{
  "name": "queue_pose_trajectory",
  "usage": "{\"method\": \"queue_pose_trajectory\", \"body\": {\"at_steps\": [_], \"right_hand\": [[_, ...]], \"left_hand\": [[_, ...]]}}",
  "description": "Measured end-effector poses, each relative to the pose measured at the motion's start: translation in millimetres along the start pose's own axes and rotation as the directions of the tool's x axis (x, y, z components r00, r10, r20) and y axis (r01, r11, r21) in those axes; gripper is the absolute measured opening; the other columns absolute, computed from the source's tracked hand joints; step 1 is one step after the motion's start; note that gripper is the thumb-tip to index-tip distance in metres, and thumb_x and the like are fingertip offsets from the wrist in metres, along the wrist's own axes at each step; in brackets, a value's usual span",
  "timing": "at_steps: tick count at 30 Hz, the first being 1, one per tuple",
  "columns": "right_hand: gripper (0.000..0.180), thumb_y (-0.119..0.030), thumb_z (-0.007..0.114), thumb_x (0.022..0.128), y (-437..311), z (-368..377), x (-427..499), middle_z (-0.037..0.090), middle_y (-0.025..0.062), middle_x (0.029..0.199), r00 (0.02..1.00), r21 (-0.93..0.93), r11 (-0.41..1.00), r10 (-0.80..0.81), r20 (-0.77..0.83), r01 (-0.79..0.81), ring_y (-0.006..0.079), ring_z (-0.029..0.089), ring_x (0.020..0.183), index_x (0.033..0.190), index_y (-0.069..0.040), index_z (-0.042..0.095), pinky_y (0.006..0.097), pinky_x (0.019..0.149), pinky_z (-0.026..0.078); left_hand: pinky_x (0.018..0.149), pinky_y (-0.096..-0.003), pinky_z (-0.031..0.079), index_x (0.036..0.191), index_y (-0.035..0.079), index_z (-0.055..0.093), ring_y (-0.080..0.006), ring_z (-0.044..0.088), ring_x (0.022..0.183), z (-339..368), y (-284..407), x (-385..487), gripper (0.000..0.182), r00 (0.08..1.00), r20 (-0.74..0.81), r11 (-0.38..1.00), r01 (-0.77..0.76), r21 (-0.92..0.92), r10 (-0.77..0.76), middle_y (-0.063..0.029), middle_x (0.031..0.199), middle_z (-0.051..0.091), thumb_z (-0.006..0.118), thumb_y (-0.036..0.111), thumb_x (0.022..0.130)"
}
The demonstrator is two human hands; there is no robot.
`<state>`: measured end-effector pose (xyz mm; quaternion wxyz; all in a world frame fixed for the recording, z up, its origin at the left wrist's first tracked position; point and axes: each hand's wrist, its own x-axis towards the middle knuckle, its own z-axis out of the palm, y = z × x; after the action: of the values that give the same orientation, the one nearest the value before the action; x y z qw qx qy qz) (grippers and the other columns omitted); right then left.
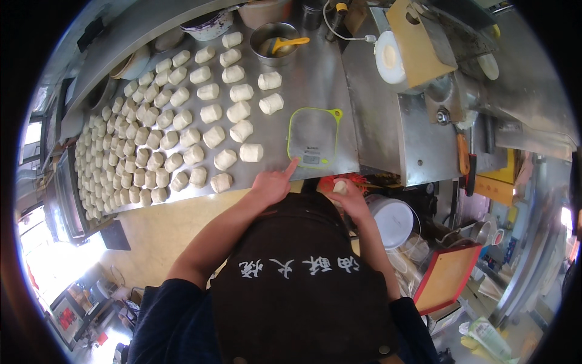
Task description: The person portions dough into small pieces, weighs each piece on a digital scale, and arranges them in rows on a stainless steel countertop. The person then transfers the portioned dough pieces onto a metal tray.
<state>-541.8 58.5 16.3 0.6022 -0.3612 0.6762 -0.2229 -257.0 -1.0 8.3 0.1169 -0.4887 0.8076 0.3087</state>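
Observation:
With its index finger stretched out, my left hand (274, 185) touches the lower left corner of a green-rimmed digital kitchen scale (313, 132), beside its display. Nothing lies on the scale's plate. My right hand (349, 198) is just off the table's front edge, its fingers closed around a small pale piece of dough (340, 187). Left of the scale, many dough pieces stand in rows on the steel table (309, 82). The nearest are a dough piece (251, 153) and another dough piece (271, 103).
A steel bowl (257, 51) with a yellow-handled brush (291, 42) stands at the back. Right of the table are a metal machine (436, 136), orange-handled (463, 154) and red-handled tools (471, 175), a white lidded bucket (392, 223) and a red-framed board (448, 278).

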Motion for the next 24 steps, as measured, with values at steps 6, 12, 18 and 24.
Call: {"method": "queue_pose_trajectory", "body": {"at_steps": [6, 12, 18, 24], "right_hand": [[0.043, -0.005, 0.067, 0.092, -6.9, -13.1, -9.5, 0.067, 0.0068, 0.116, 0.987, 0.489, 0.860, 0.095, 0.126, -0.145, 0.0213, 0.071, 0.101, 0.134, -0.008, 0.061, 0.0401, 0.084, 0.063], [0.040, -0.011, 0.060, 0.098, -15.5, -23.5, -16.1, 0.070, 0.0090, 0.124, 0.969, 0.669, 0.706, 0.109, 0.221, -0.232, 0.0273, 0.073, 0.109, 0.138, -0.009, 0.058, 0.0480, 0.090, 0.065], [0.038, -0.018, 0.059, 0.103, -16.0, -25.9, -13.8, 0.073, 0.0132, 0.125, 0.962, 0.699, 0.665, 0.129, 0.241, -0.264, 0.0291, 0.076, 0.104, 0.140, -0.008, 0.059, 0.0456, 0.088, 0.066], [0.036, -0.033, 0.059, 0.109, -20.6, -30.6, -10.0, 0.075, 0.0119, 0.117, 0.935, 0.665, 0.677, 0.105, 0.338, -0.316, 0.0268, 0.077, 0.096, 0.135, -0.008, 0.063, 0.0379, 0.080, 0.066]], "left_hand": [[0.071, -0.0530, 0.059, 0.171, 0.016, 0.019, -0.0398, 0.073, 0.081, 2.1, 2.8, 10.5, 0.085, 0.999, -0.013, 0.999, -0.038, 0.018, 0.038, -0.0175, 0.091, 0.075, 0.060, 0.021, 0.097], [0.071, -0.0528, 0.059, 0.171, 0.017, 0.017, -0.0401, 0.073, 0.082, -1.3, 2.8, 11.6, 0.086, 0.999, 0.018, 0.999, -0.039, 0.000, 0.039, -0.0188, 0.091, 0.075, 0.060, 0.020, 0.097], [0.070, -0.0526, 0.058, 0.171, 0.016, 0.017, -0.0398, 0.074, 0.081, -1.4, 2.9, 11.1, 0.087, 0.999, 0.031, 0.999, -0.031, 0.018, 0.030, -0.0189, 0.090, 0.076, 0.060, 0.020, 0.096], [0.070, -0.0526, 0.059, 0.172, 0.016, 0.016, -0.0395, 0.074, 0.080, 3.1, 1.7, 10.5, 0.089, 0.999, -0.006, 0.999, -0.040, 0.011, 0.040, -0.0190, 0.088, 0.076, 0.061, 0.020, 0.095]]}}
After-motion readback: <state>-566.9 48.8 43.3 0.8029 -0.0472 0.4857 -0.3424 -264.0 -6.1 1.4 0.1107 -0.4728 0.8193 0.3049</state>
